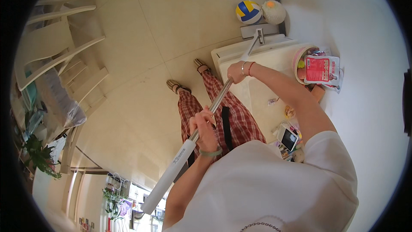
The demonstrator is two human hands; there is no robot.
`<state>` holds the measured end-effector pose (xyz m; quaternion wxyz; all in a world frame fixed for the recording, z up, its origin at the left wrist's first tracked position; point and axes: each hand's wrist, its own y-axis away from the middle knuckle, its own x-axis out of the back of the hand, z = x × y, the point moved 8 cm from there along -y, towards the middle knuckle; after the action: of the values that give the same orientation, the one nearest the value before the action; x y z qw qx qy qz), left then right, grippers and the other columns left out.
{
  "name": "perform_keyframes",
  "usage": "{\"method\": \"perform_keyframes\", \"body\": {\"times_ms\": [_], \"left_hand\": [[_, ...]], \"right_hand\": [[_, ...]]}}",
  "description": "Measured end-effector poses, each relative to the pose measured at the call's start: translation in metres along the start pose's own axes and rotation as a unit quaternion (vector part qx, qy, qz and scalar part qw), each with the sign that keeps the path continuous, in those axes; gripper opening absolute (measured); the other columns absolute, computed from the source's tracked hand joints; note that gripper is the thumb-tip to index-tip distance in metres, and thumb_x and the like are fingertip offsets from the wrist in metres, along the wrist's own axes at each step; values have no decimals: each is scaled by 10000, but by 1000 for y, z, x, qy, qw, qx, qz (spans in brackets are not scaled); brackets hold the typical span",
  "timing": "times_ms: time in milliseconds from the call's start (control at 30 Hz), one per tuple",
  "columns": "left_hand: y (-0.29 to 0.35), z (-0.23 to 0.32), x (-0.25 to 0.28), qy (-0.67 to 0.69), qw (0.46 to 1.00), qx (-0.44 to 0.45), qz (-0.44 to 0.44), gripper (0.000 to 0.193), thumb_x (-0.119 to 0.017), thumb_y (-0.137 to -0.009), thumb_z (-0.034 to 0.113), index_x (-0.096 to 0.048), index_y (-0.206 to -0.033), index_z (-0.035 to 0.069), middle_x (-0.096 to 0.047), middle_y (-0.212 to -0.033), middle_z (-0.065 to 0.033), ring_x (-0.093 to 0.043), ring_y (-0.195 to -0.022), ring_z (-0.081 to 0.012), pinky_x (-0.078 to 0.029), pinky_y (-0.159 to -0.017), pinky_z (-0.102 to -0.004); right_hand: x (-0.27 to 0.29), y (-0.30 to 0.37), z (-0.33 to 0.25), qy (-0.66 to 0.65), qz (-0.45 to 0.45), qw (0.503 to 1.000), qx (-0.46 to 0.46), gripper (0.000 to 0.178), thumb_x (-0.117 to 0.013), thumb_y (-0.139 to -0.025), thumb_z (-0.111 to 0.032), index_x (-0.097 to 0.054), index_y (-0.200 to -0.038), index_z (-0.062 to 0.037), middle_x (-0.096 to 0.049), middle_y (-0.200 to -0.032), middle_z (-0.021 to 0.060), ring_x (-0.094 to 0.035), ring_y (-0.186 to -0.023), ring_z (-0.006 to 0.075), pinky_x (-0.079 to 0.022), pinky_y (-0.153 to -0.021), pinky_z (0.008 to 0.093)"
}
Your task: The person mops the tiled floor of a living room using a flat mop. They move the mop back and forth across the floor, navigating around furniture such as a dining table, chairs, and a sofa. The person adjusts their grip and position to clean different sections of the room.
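Note:
A long-handled flat mop with a metal pole runs slantwise across my body, its white grip end at the lower left. My right hand is closed round the pole farther up, near the white cabinet. Lower down, the fingers of my left hand wrap the pole just above the white grip. At the far end, the white joint meets a pale flat head beyond the cabinet's edge, close to the wall. The cabinet hides part of the floor there.
A volleyball and a pale textured ball lie by the wall. On the cabinet stand a basket of packages and a small device with a dark screen. White chairs line the left, with a leafy plant.

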<state>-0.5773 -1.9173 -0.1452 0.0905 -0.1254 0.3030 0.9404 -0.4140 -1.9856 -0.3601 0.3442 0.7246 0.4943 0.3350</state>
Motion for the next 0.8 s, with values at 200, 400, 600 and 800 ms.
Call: {"method": "perform_keyframes", "body": {"times_ms": [200, 400, 600, 800], "left_hand": [[-13, -10, -8, -2, 997, 4, -77, 230, -439, -1004, 156, -431, -794, 64, -579, -784, -80, -554, -867, -187, -362, -1018, -444], [-22, 25, 21, -46, 992, -14, -114, 195, -445, -991, 104, -464, -806, 47, -560, -817, -95, -552, -972, -223, -304, -1064, -476], [-23, 103, 108, -102, 989, -71, -83, 210, -428, -987, 100, -433, -779, 69, -510, -736, -64, -541, -871, -206, -328, -1054, -534], [-1, 216, 224, -177, 977, -114, -32, 266, -437, -980, 109, -412, -716, 94, -451, -655, -42, -509, -779, -185, -360, -1031, -519]], "right_hand": [[4, 7, 24, -33, 87, 995, -42, 157, -579, -744, -227, -675, -764, -104, -664, -761, 128, -635, -754, 312, -500, -649, 433], [33, -3, -12, -21, 185, 982, -30, 169, -605, -745, -240, -668, -766, -85, -659, -766, 147, -633, -757, 325, -502, -627, 444], [70, -45, -126, -14, 225, 974, -2, 207, -612, -760, -272, -690, -823, -90, -656, -804, 153, -636, -820, 334, -518, -646, 446], [113, -100, -290, -84, 249, 964, 31, 166, -613, -771, -239, -681, -853, -111, -636, -821, 106, -600, -878, 290, -477, -614, 455]]}}
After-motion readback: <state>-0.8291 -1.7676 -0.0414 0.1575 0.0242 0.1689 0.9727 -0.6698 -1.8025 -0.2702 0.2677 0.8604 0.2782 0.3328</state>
